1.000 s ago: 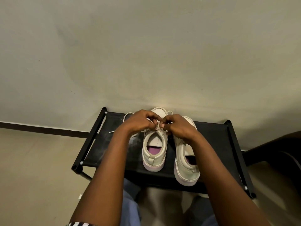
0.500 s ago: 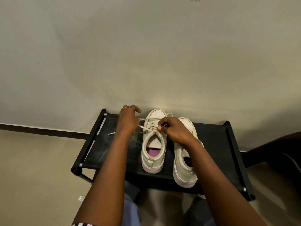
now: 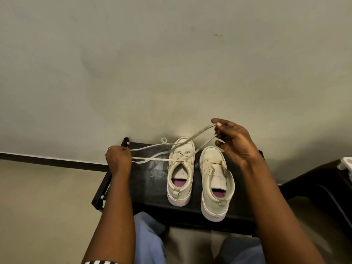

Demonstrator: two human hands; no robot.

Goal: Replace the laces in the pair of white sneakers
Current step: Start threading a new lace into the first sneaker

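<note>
- Filling the upper part of the view, a plain pale wall (image 3: 171, 63) stands behind everything, with a dark skirting strip (image 3: 57, 161) at its foot.
- Black tabletop (image 3: 150, 180) (a low one on a tube frame) sits against that wall, its near edge above the person's knees in blue trousers (image 3: 148, 237).
- Right hand (image 3: 234, 141) is raised over the far edge, towards the far right corner. Its thumb and fingers pinch a loop of the lace, and the other fingers are loosely bent.
- Left hand (image 3: 118, 159) is at the far left corner, its fingers clenched round strands of the lace.
- Right sneaker (image 3: 212, 155) stands about mid-tabletop, toe to the far edge and heel close to the near edge. Its tongue is slack and its eyelets are bare.
- Left sneaker (image 3: 180, 171) stands just beside it, not touching, toe likewise to the far edge. It is threaded through its eyelets.
- Lace (image 3: 150, 159), cream-coloured, runs from the left sneaker's eyelets out to both hands. The strands to the right hand cross above that sneaker's toe, and a small curl lies by the far edge, left of the toe.
</note>
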